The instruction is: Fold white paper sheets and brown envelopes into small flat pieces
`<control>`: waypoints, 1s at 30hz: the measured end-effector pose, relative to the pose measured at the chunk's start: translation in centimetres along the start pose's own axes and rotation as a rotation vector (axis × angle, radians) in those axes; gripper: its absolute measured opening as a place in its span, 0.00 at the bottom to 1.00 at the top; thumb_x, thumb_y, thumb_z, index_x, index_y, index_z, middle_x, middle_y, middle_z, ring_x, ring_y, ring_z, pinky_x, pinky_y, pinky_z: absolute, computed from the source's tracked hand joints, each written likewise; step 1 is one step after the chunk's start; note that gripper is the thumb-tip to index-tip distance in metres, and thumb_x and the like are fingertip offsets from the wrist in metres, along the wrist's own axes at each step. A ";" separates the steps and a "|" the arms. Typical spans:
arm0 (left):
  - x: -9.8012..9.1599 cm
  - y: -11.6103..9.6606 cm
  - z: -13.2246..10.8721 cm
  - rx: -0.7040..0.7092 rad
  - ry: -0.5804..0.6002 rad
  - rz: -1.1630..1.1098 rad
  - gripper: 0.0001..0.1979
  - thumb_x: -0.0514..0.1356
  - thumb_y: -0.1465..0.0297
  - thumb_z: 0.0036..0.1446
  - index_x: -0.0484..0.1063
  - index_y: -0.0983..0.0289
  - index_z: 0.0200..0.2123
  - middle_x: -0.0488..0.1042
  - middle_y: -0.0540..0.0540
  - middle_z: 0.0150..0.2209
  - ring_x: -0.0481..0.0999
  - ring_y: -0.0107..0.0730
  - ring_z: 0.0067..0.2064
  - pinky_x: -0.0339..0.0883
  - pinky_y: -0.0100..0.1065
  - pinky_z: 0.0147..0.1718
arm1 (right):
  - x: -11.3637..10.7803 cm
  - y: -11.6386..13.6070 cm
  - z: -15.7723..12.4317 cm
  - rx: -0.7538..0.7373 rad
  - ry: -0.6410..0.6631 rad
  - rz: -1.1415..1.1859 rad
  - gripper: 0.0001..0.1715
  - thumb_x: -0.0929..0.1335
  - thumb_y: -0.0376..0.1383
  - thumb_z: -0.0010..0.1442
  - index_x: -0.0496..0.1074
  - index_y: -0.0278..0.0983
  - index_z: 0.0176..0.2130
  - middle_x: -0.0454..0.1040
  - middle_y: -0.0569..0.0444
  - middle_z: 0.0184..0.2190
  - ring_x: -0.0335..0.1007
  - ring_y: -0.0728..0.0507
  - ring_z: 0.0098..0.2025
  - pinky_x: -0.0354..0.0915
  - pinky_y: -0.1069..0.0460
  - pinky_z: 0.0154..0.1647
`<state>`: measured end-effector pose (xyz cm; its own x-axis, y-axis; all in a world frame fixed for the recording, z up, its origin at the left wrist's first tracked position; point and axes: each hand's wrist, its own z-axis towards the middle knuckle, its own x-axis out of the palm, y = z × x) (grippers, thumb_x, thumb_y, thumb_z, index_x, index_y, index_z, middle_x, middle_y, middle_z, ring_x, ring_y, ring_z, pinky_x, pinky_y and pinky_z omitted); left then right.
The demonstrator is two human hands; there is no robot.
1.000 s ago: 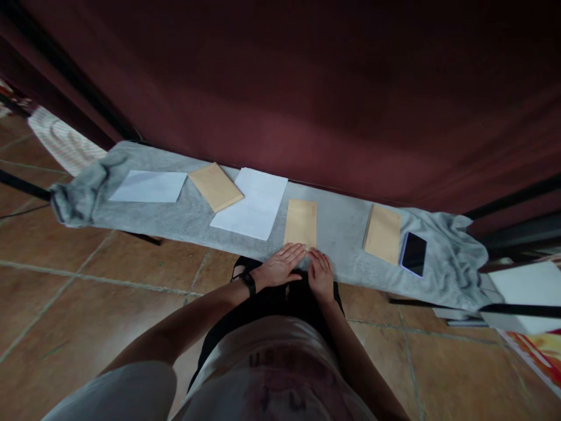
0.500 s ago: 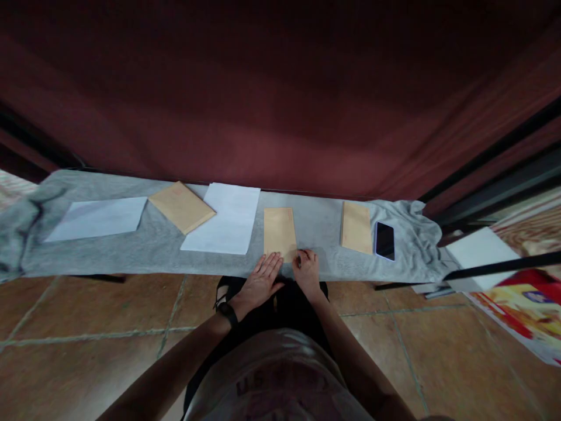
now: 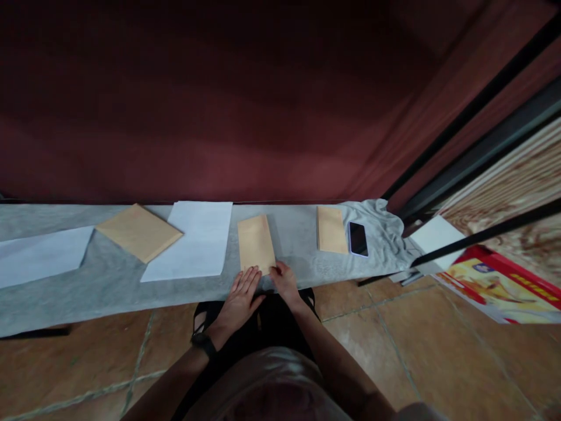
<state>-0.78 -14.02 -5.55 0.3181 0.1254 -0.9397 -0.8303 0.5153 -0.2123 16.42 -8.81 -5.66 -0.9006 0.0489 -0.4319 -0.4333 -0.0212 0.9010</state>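
Observation:
A tan paper envelope (image 3: pixel 256 242) lies on the grey cloth in front of me, slightly tilted. My left hand (image 3: pixel 240 298) rests flat on its near edge, fingers stretched out, a dark band around the wrist. At the near right corner, my right hand (image 3: pixel 286 282) has its fingers closed on the envelope's edge. Farther left, another tan envelope (image 3: pixel 139 232) partly covers some white paper sheets (image 3: pixel 197 240). More white paper (image 3: pixel 44 254) lies at the far left. To the right sit a further tan envelope or stack of them (image 3: pixel 332 230) and a dark-screened phone (image 3: pixel 358 239).
The grey cloth (image 3: pixel 302 257) covers a long narrow bench against a dark red panel (image 3: pixel 263 146). Black metal bars (image 3: pixel 473 99) slant along the right. A red and yellow box (image 3: pixel 499 283) and a white board (image 3: pixel 436 240) stand beyond the bench's right end.
The view has swung to the right, so the bench things appear farther left. My right hand's fingers have come onto the envelope's corner. My left hand still lies flat on it.

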 end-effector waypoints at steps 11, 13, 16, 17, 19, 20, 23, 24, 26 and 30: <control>0.3 0.7 0.2 -0.060 -0.146 -0.087 0.31 0.48 0.60 0.71 0.48 0.64 0.72 0.63 0.65 0.67 0.65 0.46 0.67 0.61 0.50 0.65 | -9.5 -1.0 4.7 0.244 -0.352 0.537 0.16 0.68 0.50 0.54 0.65 0.41 0.34 0.71 0.62 0.21 0.69 0.48 0.20 0.68 0.54 0.21; 0.9 0.9 0.2 -0.033 -0.166 -0.063 0.29 0.48 0.60 0.71 0.52 0.65 0.70 0.66 0.65 0.66 0.66 0.47 0.67 0.60 0.52 0.65 | -12.9 -1.9 5.5 0.251 -0.446 0.587 0.17 0.69 0.50 0.53 0.65 0.42 0.34 0.71 0.63 0.21 0.68 0.50 0.21 0.67 0.56 0.22; 1.5 0.9 0.2 -0.018 -0.193 -0.021 0.27 0.49 0.60 0.71 0.58 0.66 0.68 0.67 0.66 0.65 0.65 0.49 0.67 0.59 0.54 0.65 | -16.7 -3.3 6.1 0.286 -0.547 0.637 0.17 0.71 0.48 0.51 0.63 0.42 0.31 0.70 0.64 0.19 0.67 0.51 0.19 0.65 0.57 0.20; 1.6 0.9 0.2 -0.015 -0.196 -0.010 0.27 0.49 0.60 0.71 0.59 0.67 0.68 0.67 0.66 0.65 0.65 0.50 0.67 0.59 0.54 0.65 | -17.5 -3.7 6.2 0.306 -0.570 0.648 0.18 0.72 0.47 0.51 0.62 0.42 0.29 0.69 0.64 0.17 0.67 0.51 0.18 0.65 0.57 0.20; 1.7 0.9 0.2 -0.010 -0.197 0.009 0.27 0.49 0.61 0.71 0.60 0.67 0.67 0.66 0.66 0.65 0.65 0.50 0.67 0.59 0.54 0.65 | -18.5 -4.6 6.1 0.351 -0.600 0.662 0.19 0.74 0.46 0.49 0.61 0.42 0.28 0.69 0.64 0.16 0.67 0.51 0.17 0.66 0.57 0.19; 1.8 0.9 0.2 -0.005 -0.197 0.019 0.27 0.49 0.61 0.71 0.59 0.67 0.67 0.66 0.66 0.66 0.65 0.49 0.67 0.59 0.54 0.65 | -18.8 -5.1 6.0 0.373 -0.610 0.665 0.20 0.74 0.45 0.49 0.60 0.42 0.28 0.70 0.64 0.16 0.67 0.51 0.16 0.67 0.57 0.19; 1.8 1.0 0.1 0.006 -0.202 0.043 0.27 0.49 0.62 0.71 0.58 0.67 0.68 0.66 0.65 0.66 0.65 0.48 0.67 0.59 0.52 0.65 | -19.0 -6.2 5.9 0.418 -0.624 0.660 0.22 0.75 0.45 0.48 0.59 0.42 0.28 0.71 0.63 0.16 0.68 0.50 0.16 0.69 0.56 0.20; 1.8 1.0 0.1 0.008 -0.203 0.047 0.27 0.49 0.62 0.71 0.58 0.67 0.68 0.66 0.65 0.66 0.65 0.48 0.67 0.59 0.52 0.65 | -18.9 -6.5 5.9 0.427 -0.624 0.653 0.22 0.76 0.45 0.48 0.60 0.42 0.29 0.71 0.63 0.16 0.68 0.49 0.16 0.70 0.55 0.20; 1.8 1.0 0.0 0.004 -0.203 0.056 0.27 0.50 0.62 0.70 0.58 0.66 0.68 0.65 0.65 0.66 0.65 0.47 0.67 0.58 0.51 0.66 | -18.9 -7.0 6.1 0.438 -0.626 0.632 0.21 0.75 0.44 0.48 0.61 0.42 0.30 0.71 0.62 0.17 0.69 0.49 0.17 0.70 0.55 0.20; 1.8 0.9 0.0 -0.001 -0.197 0.083 0.28 0.49 0.62 0.70 0.57 0.67 0.69 0.65 0.64 0.67 0.65 0.47 0.67 0.57 0.51 0.66 | -19.2 -7.6 6.6 0.451 -0.630 0.564 0.17 0.73 0.43 0.50 0.64 0.41 0.33 0.70 0.64 0.16 0.67 0.49 0.16 0.68 0.55 0.18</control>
<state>-0.91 -13.33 -7.44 0.3319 0.3303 -0.8836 -0.8576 0.4959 -0.1368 37.25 -2.99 -3.96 -0.7310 0.6803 0.0533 0.2316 0.1739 0.9571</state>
